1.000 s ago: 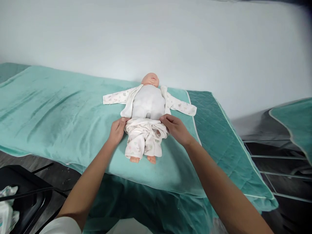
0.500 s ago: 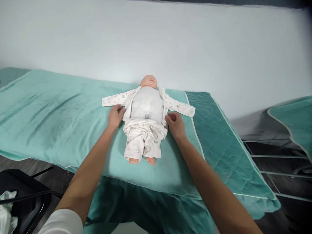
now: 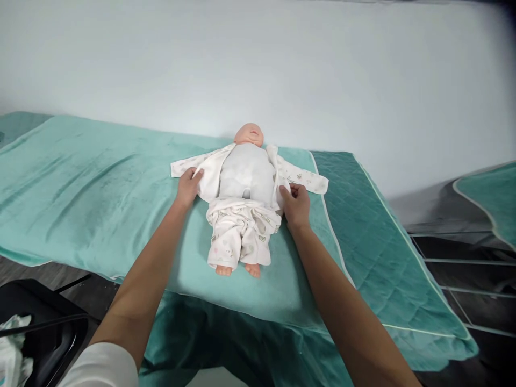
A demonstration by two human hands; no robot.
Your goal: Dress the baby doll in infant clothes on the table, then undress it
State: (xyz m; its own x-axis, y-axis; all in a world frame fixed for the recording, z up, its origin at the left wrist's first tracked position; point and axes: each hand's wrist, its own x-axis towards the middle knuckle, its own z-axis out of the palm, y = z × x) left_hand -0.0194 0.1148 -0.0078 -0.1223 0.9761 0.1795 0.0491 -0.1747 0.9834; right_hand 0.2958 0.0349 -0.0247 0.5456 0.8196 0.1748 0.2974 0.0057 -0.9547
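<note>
While the baby doll [image 3: 245,169] is lying on the green blanket [image 3: 100,199], head [image 3: 248,134] far, feet [image 3: 223,270] near, we are pinching its jacket's left flap [image 3: 210,180] in our left hand [image 3: 188,188]; our right hand [image 3: 296,208], flanking the other side, is touching the right flap [image 3: 280,173], grip unclear.

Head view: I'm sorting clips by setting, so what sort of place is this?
Perhaps a care-training room, though a bedroom can't be ruled out. A baby doll lies on what looks like a green-covered bed against a plain wall, with a barred frame nearby.
</note>
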